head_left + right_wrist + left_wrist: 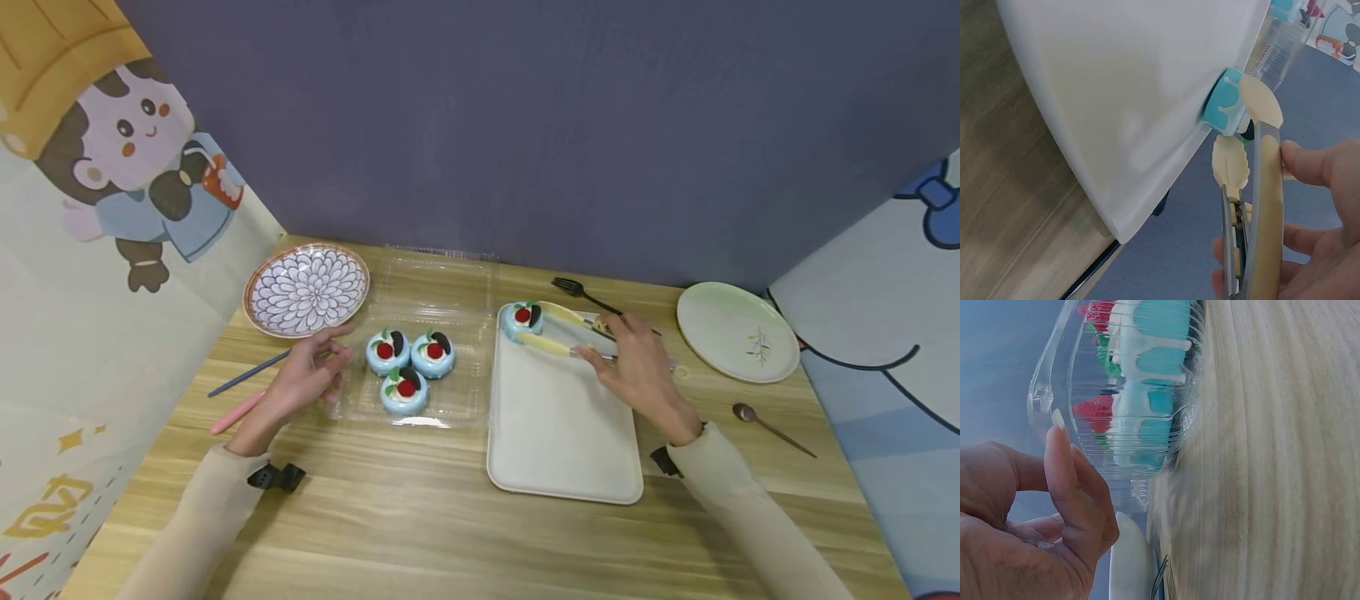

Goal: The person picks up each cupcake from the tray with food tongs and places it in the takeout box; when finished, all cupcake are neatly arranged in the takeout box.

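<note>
Four cakes (405,403), hand (637,367) gripping tongs (547,343), illegible lettering (51,506)

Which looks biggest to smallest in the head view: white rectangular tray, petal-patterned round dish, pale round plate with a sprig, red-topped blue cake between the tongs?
1. White tray
2. Petal-patterned dish and pale plate: too alike to rank
3. Blue cake

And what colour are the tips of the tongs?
Both tong tips are pale creamy yellow; the right wrist view shows them best.
</note>
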A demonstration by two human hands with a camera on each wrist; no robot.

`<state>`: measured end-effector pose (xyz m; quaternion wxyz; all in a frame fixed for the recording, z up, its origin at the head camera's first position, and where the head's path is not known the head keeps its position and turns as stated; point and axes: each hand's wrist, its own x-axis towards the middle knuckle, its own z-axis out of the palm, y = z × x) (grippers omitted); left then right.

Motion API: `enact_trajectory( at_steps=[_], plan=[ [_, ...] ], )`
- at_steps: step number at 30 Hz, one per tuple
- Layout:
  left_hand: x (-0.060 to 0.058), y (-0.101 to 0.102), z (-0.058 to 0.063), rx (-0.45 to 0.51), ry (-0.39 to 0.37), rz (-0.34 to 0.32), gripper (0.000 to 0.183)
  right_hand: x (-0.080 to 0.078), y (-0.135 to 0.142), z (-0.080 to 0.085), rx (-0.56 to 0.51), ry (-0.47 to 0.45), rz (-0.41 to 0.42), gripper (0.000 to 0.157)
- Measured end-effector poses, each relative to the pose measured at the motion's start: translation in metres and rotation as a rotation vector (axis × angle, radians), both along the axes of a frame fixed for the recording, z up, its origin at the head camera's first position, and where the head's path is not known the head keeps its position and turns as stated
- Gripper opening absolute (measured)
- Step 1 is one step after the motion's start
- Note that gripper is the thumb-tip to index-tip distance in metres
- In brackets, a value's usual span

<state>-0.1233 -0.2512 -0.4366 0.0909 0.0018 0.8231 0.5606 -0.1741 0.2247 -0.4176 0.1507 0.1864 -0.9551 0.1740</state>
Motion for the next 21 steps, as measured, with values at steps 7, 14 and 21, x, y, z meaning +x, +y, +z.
enact_trajectory(
  at_steps=[7,14,21],
  plan=[
    [0.000,0.000,0.000,0.000,0.001,0.001,0.054,-0.001,0.000,-0.003,-0.018,0.012,0.001,0.055],
    [0.000,0.000,0.000,0.003,-0.002,0.000,0.054,0.010,0.004,-0.002,-0.023,0.018,0.026,0.052],
    [-0.001,-0.001,0.000,-0.001,0.003,0.000,0.054,0.029,0.008,0.002,0.010,-0.019,0.023,0.052]
  ],
)
